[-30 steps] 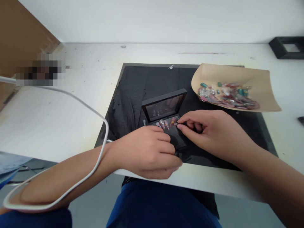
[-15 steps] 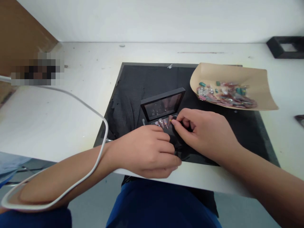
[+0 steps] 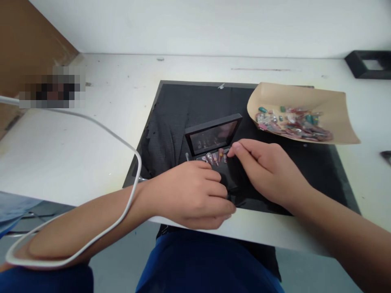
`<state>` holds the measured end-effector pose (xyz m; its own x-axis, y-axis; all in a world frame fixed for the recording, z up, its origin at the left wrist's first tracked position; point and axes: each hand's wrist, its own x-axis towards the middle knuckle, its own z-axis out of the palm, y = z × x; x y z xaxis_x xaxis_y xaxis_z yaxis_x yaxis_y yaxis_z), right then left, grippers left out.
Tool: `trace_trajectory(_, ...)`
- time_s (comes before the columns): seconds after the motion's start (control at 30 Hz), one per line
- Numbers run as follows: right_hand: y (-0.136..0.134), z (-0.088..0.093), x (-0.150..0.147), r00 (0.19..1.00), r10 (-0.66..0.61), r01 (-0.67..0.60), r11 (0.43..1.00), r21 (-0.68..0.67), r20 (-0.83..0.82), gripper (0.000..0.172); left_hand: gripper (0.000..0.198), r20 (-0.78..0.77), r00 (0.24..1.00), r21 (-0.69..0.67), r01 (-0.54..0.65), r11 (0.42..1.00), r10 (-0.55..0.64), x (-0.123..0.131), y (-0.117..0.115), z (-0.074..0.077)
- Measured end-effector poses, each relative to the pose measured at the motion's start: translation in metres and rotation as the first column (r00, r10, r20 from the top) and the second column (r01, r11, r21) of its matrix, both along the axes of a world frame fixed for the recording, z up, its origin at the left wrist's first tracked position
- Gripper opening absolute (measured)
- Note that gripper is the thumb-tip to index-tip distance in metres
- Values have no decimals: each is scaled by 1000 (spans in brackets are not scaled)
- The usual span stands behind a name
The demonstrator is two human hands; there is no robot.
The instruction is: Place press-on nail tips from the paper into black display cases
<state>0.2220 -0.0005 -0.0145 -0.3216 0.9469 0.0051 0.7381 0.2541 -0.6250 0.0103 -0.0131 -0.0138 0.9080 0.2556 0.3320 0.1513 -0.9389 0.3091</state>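
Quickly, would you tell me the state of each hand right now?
Left hand: closed on the near edge of the black box.
Right hand: fingers curled, touching the nails; grip cannot be told.

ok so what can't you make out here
Head view only:
Left hand: curled fingers hide whatever it grips.
Right hand: fingertips turned under, any pinch hidden.
Black case: base covered by both hands.
Pieces on brown paper: too small to identify.
Black frame: cut by right edge.
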Motion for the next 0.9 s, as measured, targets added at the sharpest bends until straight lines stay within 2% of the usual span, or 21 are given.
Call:
trace_trajectory(0.07, 1, 0, 4, 990, -12, 11, 1000, -2, -141, 38, 18, -10, 1000, -2, -7, 1000, 7, 0, 0, 0)
trace_trajectory(0.13, 3, -1, 6, 981, 28, -21, 999, 39, -193, 33, 18, -12, 1000, 1, -13, 1000, 13, 0, 1, 1)
trace_trajectory(0.23, 5, -5, 7, 986, 112, -101, 990, 96, -120, 23, 17, -1, 1000, 13, -23, 1000, 23, -1, 2, 1)
trace_trajectory(0.33, 7, -10, 6, 986, 167, -165, 978, 127, -11, 28, 16, 12, 1000, 24, -23, 999, 23, -1, 2, 2)
trace_trajectory(0.47, 9, -12, 4, 977, 207, -213, 961, 179, 49, 27, 18, 3, 1000, 42, -19, 999, 19, -1, 1, 3)
trace_trajectory(0.63, 10, -12, 6, 973, 229, -229, 947, 227, 24, 29, 19, -2, 1000, 48, -23, 999, 23, 0, 1, 3)
trace_trajectory(0.9, 10, -14, 7, 937, 345, -329, 920, 212, -45, 31, 19, -25, 999, 44, -24, 999, 25, 0, 1, 3)
